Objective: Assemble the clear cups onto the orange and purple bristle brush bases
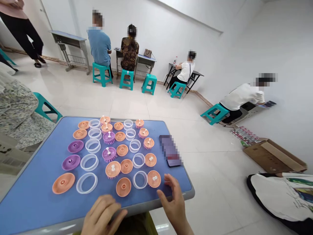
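Note:
My left hand (102, 213) is at the desk's near edge, fingers loosely bent, thumb apart, nothing visible in it. At the right, my right hand (174, 199) is open, thumb and fingers spread, just beside the nearest orange bristled disc (154, 179) with a white knob. Rows of parts lie before me: flat orange discs (123, 187) with a raised centre, translucent rings (87, 182), and bristled discs in orange (113, 169) and purple (109, 154). On the left side are purple flat discs (70, 162) and a larger orange disc (63, 183). Neither hand touches a part.
A phone (170, 150) lies on the right of the blue desk (36, 192). People sit on teal stools (102, 74) at desks along the wall; one stands at far left. A cardboard box (274, 156) is on the floor at right, and a person in white is close by.

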### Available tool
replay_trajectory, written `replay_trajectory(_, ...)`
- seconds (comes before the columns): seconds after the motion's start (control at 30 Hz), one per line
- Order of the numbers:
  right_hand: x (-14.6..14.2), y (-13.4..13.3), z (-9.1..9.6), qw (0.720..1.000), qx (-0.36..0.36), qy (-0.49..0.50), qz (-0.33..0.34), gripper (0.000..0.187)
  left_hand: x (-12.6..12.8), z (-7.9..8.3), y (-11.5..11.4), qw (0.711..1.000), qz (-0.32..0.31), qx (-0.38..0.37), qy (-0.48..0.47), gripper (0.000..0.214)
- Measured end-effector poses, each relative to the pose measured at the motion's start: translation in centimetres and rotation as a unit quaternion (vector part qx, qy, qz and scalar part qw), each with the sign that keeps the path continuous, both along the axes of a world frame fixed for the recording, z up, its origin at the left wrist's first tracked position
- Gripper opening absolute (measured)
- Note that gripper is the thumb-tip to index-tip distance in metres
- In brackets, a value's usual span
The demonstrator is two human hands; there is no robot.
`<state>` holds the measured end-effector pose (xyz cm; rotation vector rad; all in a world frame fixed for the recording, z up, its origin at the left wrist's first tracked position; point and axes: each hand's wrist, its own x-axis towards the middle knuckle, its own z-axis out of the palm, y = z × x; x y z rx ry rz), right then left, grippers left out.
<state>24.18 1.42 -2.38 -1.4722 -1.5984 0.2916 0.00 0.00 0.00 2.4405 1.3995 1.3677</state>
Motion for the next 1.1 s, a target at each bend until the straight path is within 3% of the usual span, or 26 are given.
replay_trajectory(0.13,-0.5,0.1,0.7,0.995,-0.087,-0.012,0.036,0.072,3.2,-0.8,1.6,0.993,0.071,0.017,0.088,0.029)
replay_trajectory(0.33,-1.3,1.4,1.4,0.992,-0.111,-0.028,0.053,0.078,5.0,-2.1,2.6,0.981,0.136,-0.066,0.125,0.05)
replay_trajectory(0.6,-1.9,1.8,1.1,0.995,-0.079,-0.04,0.048,0.071,5.6,-2.0,3.4,0.975,0.13,-0.123,0.133,0.048)
replay_trajectory(0.9,-2.0,1.8,0.6,0.995,-0.076,-0.06,0.032,0.06,5.9,-2.0,4.0,0.981,0.112,-0.109,0.117,0.038)
replay_trajectory(1.1,-1.8,1.6,1.1,0.995,-0.089,0.008,0.052,0.046,5.6,-1.2,3.9,0.987,0.084,-0.119,0.061,0.031)
